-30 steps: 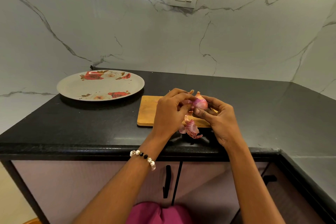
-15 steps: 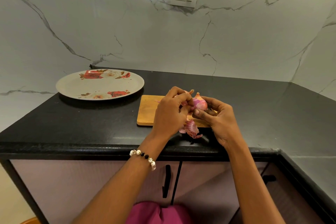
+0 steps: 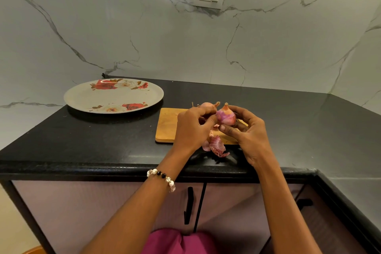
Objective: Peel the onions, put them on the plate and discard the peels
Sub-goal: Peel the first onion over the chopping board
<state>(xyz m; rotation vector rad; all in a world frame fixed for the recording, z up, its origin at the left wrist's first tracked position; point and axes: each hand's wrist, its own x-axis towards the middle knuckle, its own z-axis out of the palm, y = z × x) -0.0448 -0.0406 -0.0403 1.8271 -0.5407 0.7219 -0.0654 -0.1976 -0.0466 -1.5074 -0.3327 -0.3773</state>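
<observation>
You hold the onion (image 3: 226,117) just above the cutting board (image 3: 169,125), its stem tip up, your right hand (image 3: 247,132) curled round it from behind and below. Your left hand (image 3: 192,128) pinches at its near-left side, likely on a strip of skin, though the pinch itself is hidden. Pull too hard and the slick bulb may slip out and roll off the board. Loose peels (image 3: 216,146) lie at the board's near edge, near the counter's lip, where a brush could drop them. A second onion (image 3: 208,106) waits at the board's far edge; the plate (image 3: 86,97) sits left of the board, bare.

board (image 3: 168,125) on desk (image 3: 103,140) | plate (image 3: 82,97) left of board | second onion (image 3: 207,106) behind board | peels (image 3: 216,146) before board
</observation>
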